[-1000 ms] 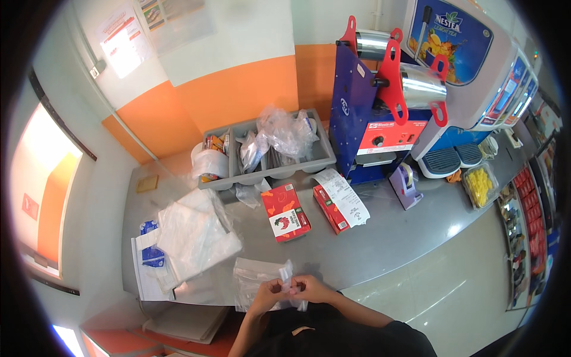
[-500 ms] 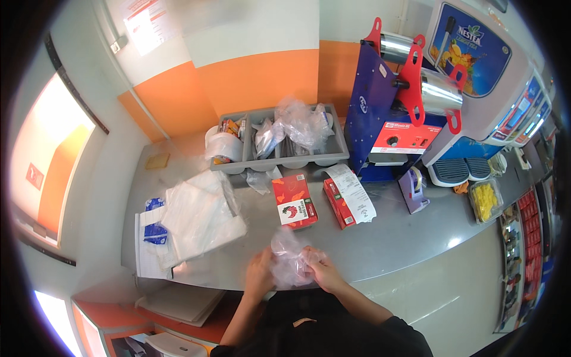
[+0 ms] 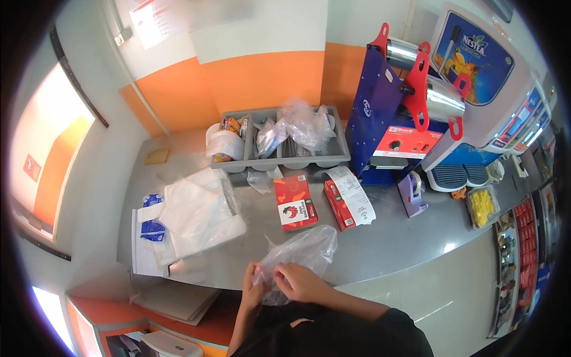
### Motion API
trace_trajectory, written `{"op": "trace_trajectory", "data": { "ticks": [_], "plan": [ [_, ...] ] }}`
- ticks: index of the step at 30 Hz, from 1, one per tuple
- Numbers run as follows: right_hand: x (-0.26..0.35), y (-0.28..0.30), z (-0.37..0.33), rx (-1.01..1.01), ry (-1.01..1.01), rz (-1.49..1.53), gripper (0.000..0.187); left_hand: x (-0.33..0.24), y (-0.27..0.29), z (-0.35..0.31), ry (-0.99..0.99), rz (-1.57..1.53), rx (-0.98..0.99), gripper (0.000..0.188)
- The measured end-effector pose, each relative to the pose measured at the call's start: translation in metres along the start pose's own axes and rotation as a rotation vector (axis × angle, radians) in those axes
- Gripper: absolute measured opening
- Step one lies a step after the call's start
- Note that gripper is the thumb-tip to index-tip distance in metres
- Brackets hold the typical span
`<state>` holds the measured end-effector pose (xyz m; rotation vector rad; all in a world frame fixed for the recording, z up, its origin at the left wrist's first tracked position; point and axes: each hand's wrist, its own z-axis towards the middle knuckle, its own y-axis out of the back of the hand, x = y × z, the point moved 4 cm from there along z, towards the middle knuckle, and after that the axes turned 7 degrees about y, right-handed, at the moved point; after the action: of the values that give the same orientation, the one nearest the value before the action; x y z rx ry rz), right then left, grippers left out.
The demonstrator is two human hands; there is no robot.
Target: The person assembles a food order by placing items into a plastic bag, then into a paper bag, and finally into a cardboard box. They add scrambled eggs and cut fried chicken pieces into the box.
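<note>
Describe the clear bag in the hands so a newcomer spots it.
Find the steel counter, then the left red box on it. Just below that box in view is the clear bag, at the left hand and right hand. Unlike the flat white plastic stack, it's see-through, puffed out and hand-held.

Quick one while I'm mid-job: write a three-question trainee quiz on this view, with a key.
1. What are the person's left hand and right hand handling?
a) a ceramic mug
b) a clear plastic bag
c) a pair of scissors

2. True or false: the long white paper slip lies on the right-hand one of the two red boxes standing on the metal counter.

3. Fill in the blank: the clear container near the drinks dispenser has ____ contents (a colour).

Key: 1. b; 2. true; 3. yellow.
</note>
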<state>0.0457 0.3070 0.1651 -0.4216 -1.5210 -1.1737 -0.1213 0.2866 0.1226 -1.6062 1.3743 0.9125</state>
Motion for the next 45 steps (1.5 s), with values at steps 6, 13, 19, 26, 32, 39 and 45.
{"op": "trace_trajectory", "data": {
  "ticks": [6,13,19,26,32,39,45],
  "plan": [
    [-0.122,-0.046,-0.02,0.198,-0.268,-0.666,0.049,-0.131,0.026,-0.089,-0.669,0.304,0.07,0.036],
    [-0.166,-0.078,-0.004,0.472,-0.263,-0.327,0.068,0.07,-0.033,0.035,0.052,0.782,0.581,0.032],
    [-0.243,-0.084,-0.039,0.243,-0.268,-0.564,0.053,0.082,0.004,0.054,-0.636,1.471,0.058,0.049],
    [-0.151,-0.084,-0.003,0.144,-0.707,0.093,0.048,0.09,-0.026,0.051,-0.173,1.686,0.481,0.055],
    [-0.138,-0.01,0.016,0.392,-0.217,-0.641,0.052,0.054,0.001,0.073,-0.352,1.581,0.316,0.041],
    [-0.088,-0.043,0.036,0.761,-0.382,-0.814,0.044,0.058,-0.03,0.077,-0.085,1.448,0.404,0.049],
    [-0.024,0.008,0.115,1.067,0.144,0.228,0.033,0.08,-0.015,0.123,-0.405,1.628,0.313,0.061]
  ]
}}
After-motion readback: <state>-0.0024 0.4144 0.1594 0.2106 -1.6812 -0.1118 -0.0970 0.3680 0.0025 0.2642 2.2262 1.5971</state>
